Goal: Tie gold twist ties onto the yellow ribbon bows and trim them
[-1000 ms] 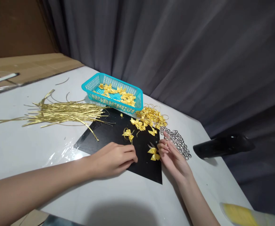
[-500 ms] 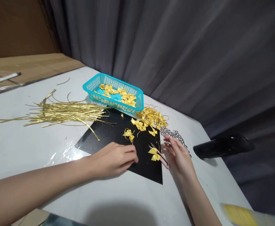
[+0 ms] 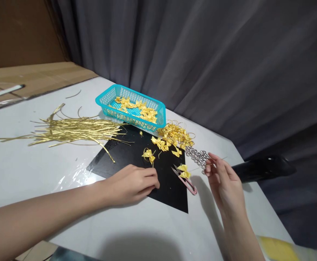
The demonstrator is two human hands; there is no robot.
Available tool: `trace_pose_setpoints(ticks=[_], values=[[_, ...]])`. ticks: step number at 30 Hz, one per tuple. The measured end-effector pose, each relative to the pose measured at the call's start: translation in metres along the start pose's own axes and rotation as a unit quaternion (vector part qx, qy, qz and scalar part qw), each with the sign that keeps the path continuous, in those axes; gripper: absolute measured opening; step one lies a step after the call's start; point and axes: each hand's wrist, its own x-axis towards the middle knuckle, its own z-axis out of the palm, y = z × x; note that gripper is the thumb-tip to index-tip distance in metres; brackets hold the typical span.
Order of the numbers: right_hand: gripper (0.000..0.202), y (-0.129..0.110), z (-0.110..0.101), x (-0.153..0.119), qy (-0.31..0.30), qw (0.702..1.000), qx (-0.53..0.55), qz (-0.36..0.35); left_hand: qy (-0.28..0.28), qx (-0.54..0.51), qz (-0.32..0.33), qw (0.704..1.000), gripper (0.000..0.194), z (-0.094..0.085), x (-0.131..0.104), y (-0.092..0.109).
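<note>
My left hand (image 3: 136, 183) rests on the black mat (image 3: 169, 195), fingers curled together; what they pinch, if anything, is hidden. My right hand (image 3: 225, 181) is raised at the mat's right, thumb and fingers pinching a thin gold cord (image 3: 196, 168). That cord runs left to a yellow bow (image 3: 184, 171) above pink-handled snips (image 3: 190, 186). Another bow with a looped cord (image 3: 148, 156) lies beyond my left hand. More bows (image 3: 162, 145) sit at the mat's far edge. Silvery rings or beads (image 3: 197, 156) lie just beyond my right fingertips.
A turquoise basket (image 3: 131, 117) holding yellow bows stands at the back. Gold cords (image 3: 76, 130) lie at left, and a heap of looped bows (image 3: 176, 134) is right of the basket. A black object (image 3: 264, 169) stands out at right. Cardboard (image 3: 33, 78) borders the table's left.
My right hand has moved right and slightly up, drawing the cord out. The bow over the snips has shifted right and up. My left hand has stayed in place.
</note>
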Motion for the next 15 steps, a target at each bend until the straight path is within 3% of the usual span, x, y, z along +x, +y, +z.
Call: trace_pose_setpoints(ticks=[11, 15], values=[[0.017, -0.013, 0.011, -0.022, -0.115, 0.990, 0.085, 0.001, 0.008, -0.007, -0.010, 1.000, 0.022, -0.001, 0.002, 0.004], [0.015, -0.016, 0.016, -0.031, -0.158, 0.981, 0.112, 0.006, 0.043, -0.063, -0.022, 0.997, 0.041, -0.001, 0.005, 0.012]])
